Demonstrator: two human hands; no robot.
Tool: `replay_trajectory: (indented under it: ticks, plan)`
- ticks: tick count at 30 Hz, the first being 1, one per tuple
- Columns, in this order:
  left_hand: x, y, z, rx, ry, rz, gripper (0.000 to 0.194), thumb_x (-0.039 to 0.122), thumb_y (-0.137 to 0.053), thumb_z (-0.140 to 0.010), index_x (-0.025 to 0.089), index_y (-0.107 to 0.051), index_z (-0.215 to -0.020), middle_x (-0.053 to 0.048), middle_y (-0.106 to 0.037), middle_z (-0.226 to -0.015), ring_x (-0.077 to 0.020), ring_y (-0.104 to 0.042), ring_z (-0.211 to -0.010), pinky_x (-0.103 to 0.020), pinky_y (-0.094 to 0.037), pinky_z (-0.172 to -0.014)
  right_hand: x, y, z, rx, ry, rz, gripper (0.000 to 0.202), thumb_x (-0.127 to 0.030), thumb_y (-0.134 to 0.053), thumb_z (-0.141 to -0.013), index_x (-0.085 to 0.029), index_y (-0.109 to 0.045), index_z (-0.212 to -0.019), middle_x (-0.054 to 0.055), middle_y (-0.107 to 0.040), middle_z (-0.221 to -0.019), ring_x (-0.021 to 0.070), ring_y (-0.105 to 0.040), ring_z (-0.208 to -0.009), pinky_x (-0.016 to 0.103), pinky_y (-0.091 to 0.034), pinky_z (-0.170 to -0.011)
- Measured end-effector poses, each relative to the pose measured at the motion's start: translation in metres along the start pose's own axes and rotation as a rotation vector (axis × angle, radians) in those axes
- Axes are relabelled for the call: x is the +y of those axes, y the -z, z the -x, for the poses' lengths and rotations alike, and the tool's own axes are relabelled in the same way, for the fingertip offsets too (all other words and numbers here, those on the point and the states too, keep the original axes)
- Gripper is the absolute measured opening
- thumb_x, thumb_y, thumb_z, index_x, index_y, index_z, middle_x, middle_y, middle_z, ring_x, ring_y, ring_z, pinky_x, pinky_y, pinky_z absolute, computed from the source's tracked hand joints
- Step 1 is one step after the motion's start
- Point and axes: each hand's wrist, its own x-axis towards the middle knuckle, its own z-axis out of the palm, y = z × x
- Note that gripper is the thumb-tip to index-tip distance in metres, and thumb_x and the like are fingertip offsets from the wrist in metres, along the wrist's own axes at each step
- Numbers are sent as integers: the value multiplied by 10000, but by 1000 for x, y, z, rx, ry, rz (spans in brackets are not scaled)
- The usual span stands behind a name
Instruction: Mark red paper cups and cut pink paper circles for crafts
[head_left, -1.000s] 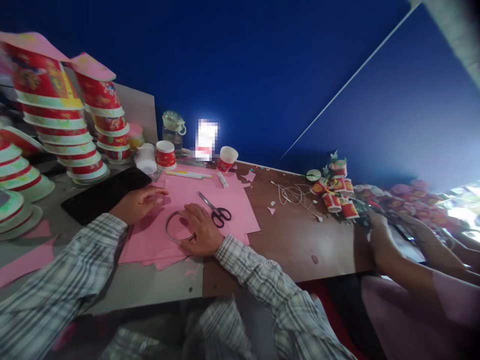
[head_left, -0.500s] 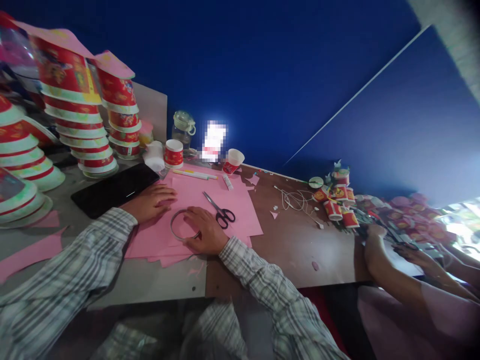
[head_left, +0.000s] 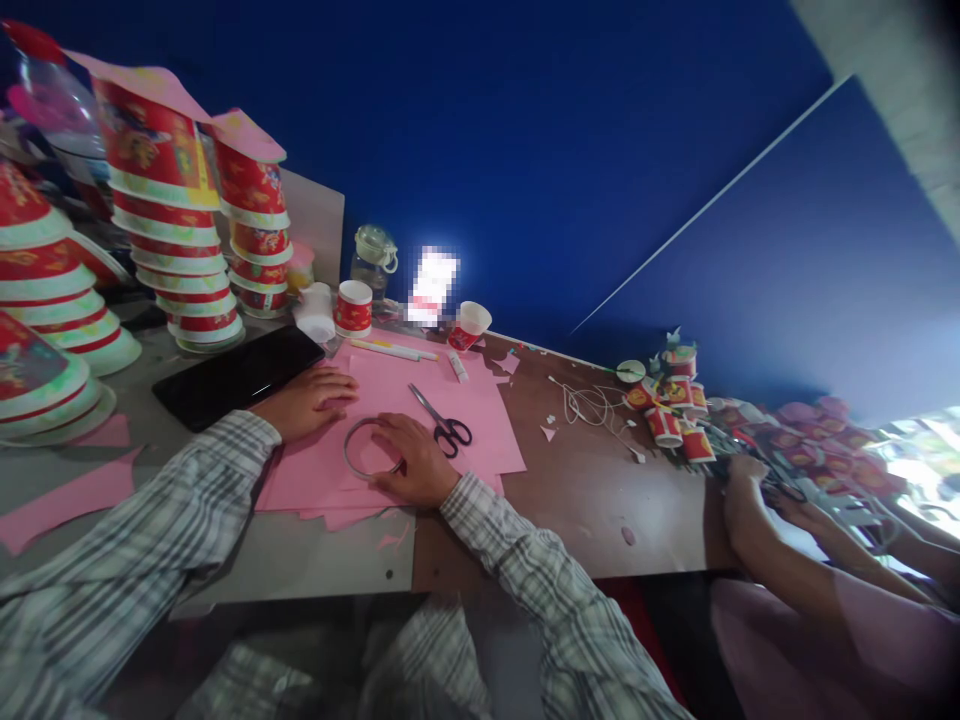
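– Right hand [head_left: 417, 462] clasps the grey ring [head_left: 347, 449], near the front edge of the pink paper [head_left: 484, 425]!
– And the left hand [head_left: 306, 402]?
– Well apart, palm down, fingers loose by the paper's left edge!

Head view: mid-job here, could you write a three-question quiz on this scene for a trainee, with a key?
1. True or false: the scissors lie on the pink paper.
2. Which of the person's own hands touches the ring? a) left, b) right
3. Fill in: a loosely coiled white ___ lies on the brown table.

Key: 1 true; 2 b, the right hand; 3 cable.
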Motion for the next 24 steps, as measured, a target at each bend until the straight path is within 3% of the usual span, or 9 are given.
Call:
replay_trajectory:
  ticks: [6,11,16,19,24]
  plan:
    - [7,4,-2,35,70,155,405,495,-515,-605,208,-646,-859,-35,-608,-1018,-160,-454,-1017,-343,-201,-957,-1,1,0,-8,-7,-13,587,-443,-639,-682,-177,-487,-1183,136,-453,-1310,235,-425,-1243,367,-309,-1035]
    - [27,15,0,93,187,286,400,465,-460,-685,179,-606,-923,-53,-588,-1044,-144,-497,-959,-303,-336,-871,0,1,0,11,-2,-37,586,-423,-663,-668,-165,-493,-1165,140,-464,-1296,237,-436,-1230,361,-312,-1035]
    - [48,26,1,15,164,470,393,414,-532,-659,200,-568,-987,-35,-561,-1084,-138,-489,-971,-303,-360,-849,0,3,-1,15,29,-70,610,-389,-704,-633,-150,-486,-1151,151,-476,-1272,248,-449,-1216,367,-329,-1028]
    - [50,25,2,-84,116,421,408,423,-540,-649,225,-560,-1006,-20,-566,-1064,-130,-494,-947,-293,-367,-830,-2,5,-1,17,25,-83,622,-380,-703,-641,-163,-462,-1171,147,-471,-1277,255,-436,-1230,379,-335,-1027]
    - [46,16,3,-179,-40,121,546,515,-576,-558,275,-555,-1048,-4,-562,-1075,-162,-435,-1013,-313,-300,-877,-5,3,-1,29,-41,-69,771,-370,-726,-613,-165,-360,-1260,142,-466,-1286,271,-403,-1264,382,-283,-1072]
